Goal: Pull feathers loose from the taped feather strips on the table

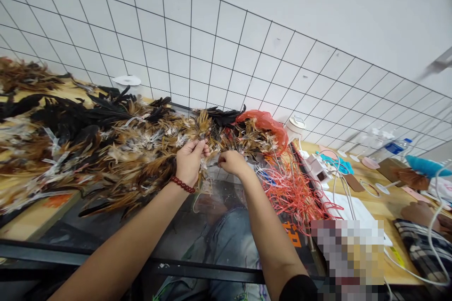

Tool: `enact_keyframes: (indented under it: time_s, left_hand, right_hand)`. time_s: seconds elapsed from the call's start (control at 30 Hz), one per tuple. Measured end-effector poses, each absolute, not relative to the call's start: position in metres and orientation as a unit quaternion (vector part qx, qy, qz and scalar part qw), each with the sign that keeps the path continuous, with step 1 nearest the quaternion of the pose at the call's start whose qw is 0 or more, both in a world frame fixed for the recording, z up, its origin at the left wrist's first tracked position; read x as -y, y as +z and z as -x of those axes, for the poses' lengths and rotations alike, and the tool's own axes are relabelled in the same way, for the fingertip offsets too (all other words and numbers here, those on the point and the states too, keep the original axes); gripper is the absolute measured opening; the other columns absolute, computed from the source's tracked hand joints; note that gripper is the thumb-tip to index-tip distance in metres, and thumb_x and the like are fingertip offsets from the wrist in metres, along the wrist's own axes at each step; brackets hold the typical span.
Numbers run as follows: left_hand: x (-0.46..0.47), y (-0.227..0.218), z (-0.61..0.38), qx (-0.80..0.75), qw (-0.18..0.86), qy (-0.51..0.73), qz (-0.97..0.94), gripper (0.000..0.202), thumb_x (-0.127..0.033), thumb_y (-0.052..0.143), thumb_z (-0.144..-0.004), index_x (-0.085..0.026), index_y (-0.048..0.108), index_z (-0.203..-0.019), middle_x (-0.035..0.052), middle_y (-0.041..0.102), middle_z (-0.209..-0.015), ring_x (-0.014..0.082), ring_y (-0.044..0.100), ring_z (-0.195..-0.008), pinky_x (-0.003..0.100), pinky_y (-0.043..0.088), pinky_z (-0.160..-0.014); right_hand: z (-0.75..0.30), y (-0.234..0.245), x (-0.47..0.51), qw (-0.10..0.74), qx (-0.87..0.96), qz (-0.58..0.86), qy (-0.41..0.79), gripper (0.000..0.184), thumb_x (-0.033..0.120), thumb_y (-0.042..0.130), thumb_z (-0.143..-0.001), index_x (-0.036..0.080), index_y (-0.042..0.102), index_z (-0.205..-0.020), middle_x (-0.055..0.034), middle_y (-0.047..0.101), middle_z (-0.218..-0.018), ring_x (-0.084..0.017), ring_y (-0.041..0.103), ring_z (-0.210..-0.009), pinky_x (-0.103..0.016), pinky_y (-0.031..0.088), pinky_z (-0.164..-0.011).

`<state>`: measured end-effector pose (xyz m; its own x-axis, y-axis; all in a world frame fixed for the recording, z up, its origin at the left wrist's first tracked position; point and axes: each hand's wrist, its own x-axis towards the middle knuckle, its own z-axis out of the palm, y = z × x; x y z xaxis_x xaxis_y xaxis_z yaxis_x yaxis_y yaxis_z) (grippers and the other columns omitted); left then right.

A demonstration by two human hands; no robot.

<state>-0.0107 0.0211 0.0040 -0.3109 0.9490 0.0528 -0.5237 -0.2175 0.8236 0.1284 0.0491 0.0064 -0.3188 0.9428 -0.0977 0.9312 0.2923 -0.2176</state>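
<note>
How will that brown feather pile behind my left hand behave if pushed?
The brown feathers splay in many directions, so the pile would probably spread rather than slide as one block. Their thin, wispy look suggests it's light for its bulk. Overlapping tufts may drag neighbours along.

1. Left hand (189, 162): bare. The wrist, near the centre of the frame, carries one bracelet (182, 185), a strand of round, glossy, dark red-brown beads.
2. Left forearm (137, 235): bare from the bracelet to the lower edge.
3. Right hand (233, 163): bare, as is the wrist.
4. Sleeve (299, 288), right arm: black, at bottom right of centre.
5. Jeans (233, 240): faded blue, lower centre.
</note>
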Motion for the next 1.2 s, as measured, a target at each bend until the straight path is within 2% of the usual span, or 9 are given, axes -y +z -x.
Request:
enact_keyframes:
  time_s: [0.13,0.23,0.33,0.5,0.7,0.83,0.97,1.07,1.2]
  left_hand:
    - [-0.022,-0.002,0.009,-0.403,0.518,0.688,-0.311,0.020,-0.028,0.080,-0.062,-0.012,0.069,-0.068,0.0038,0.067,-0.069,0.0108,0.060,-0.065,0.024,0.052,-0.067]
    - [-0.024,-0.007,0.009,-0.430,0.512,0.652,-0.356,0.015,-0.026,0.077,-0.064,-0.013,0.069,-0.065,0.0052,0.070,-0.072,0.0149,0.064,-0.071,0.028,0.054,-0.071]
    - [-0.024,-0.009,0.010,-0.453,0.490,0.622,-0.409,0.009,-0.023,0.071,-0.068,-0.014,0.071,-0.067,0.0053,0.070,-0.070,0.0173,0.065,-0.067,0.031,0.055,-0.067]
    - [-0.019,-0.002,0.011,-0.484,0.452,0.590,-0.461,0.013,-0.021,0.063,-0.072,-0.014,0.068,-0.062,0.0030,0.066,-0.059,0.0143,0.058,-0.052,0.026,0.050,-0.053]
    - [-0.016,0.002,0.011,-0.501,0.454,0.539,-0.502,0.017,-0.025,0.062,-0.071,-0.015,0.064,-0.058,0.0007,0.060,-0.052,0.0137,0.055,-0.051,0.024,0.047,-0.052]
    - [-0.021,-0.001,0.013,-0.473,0.483,0.597,-0.433,0.012,-0.025,0.065,-0.070,-0.014,0.064,-0.065,0.0001,0.059,-0.057,0.0111,0.053,-0.049,0.024,0.048,-0.051]
    - [-0.027,-0.003,0.015,-0.434,0.477,0.666,-0.375,0.016,-0.027,0.070,-0.068,-0.013,0.063,-0.065,-0.0002,0.059,-0.058,0.0094,0.054,-0.050,0.023,0.049,-0.052]
    - [-0.028,-0.004,0.015,-0.413,0.480,0.686,-0.359,0.021,-0.031,0.074,-0.064,-0.013,0.063,-0.066,-0.0001,0.060,-0.059,0.0095,0.055,-0.052,0.023,0.049,-0.053]
    - [-0.026,-0.001,0.014,-0.406,0.502,0.685,-0.338,0.028,-0.034,0.079,-0.058,-0.012,0.063,-0.065,-0.0001,0.060,-0.059,0.0090,0.054,-0.052,0.023,0.048,-0.053]
  right_hand:
    - [-0.138,0.028,-0.041,0.131,0.836,0.522,0.109,0.018,0.026,0.056,-0.082,0.025,0.072,-0.089,-0.0008,0.074,-0.085,-0.014,0.065,-0.080,-0.021,0.040,-0.069]
    - [-0.135,0.040,-0.033,0.159,0.829,0.533,0.063,0.021,0.029,0.052,-0.084,0.024,0.072,-0.091,-0.0020,0.073,-0.083,-0.015,0.064,-0.076,-0.023,0.038,-0.066]
    - [-0.129,0.045,-0.028,0.155,0.820,0.551,0.016,0.022,0.029,0.050,-0.084,0.024,0.071,-0.089,-0.0041,0.073,-0.084,-0.018,0.064,-0.077,-0.025,0.037,-0.065]
    - [-0.125,0.048,-0.024,0.158,0.802,0.576,-0.035,0.020,0.029,0.051,-0.082,0.022,0.069,-0.087,-0.0059,0.073,-0.091,-0.019,0.065,-0.083,-0.026,0.038,-0.069]
    - [-0.124,0.050,-0.024,0.158,0.800,0.577,-0.043,0.022,0.032,0.049,-0.085,0.021,0.068,-0.088,-0.0055,0.073,-0.092,-0.019,0.065,-0.085,-0.026,0.039,-0.068]
    - [-0.125,0.035,-0.033,0.128,0.783,0.607,-0.040,0.025,0.024,0.047,-0.086,0.022,0.067,-0.101,-0.0079,0.071,-0.102,-0.021,0.065,-0.092,-0.028,0.042,-0.072]
    - [-0.122,0.004,-0.045,0.050,0.823,0.565,0.044,0.026,0.026,0.058,-0.080,0.027,0.069,-0.104,-0.0063,0.069,-0.108,-0.022,0.064,-0.098,-0.028,0.043,-0.075]
    - [-0.119,-0.012,-0.052,0.015,0.838,0.541,0.073,0.022,0.022,0.057,-0.080,0.023,0.069,-0.098,-0.0081,0.067,-0.108,-0.020,0.062,-0.098,-0.026,0.043,-0.077]
    - [-0.127,-0.005,-0.054,0.042,0.839,0.539,0.063,0.019,0.020,0.053,-0.083,0.017,0.067,-0.096,-0.0118,0.067,-0.107,-0.021,0.060,-0.098,-0.028,0.041,-0.078]
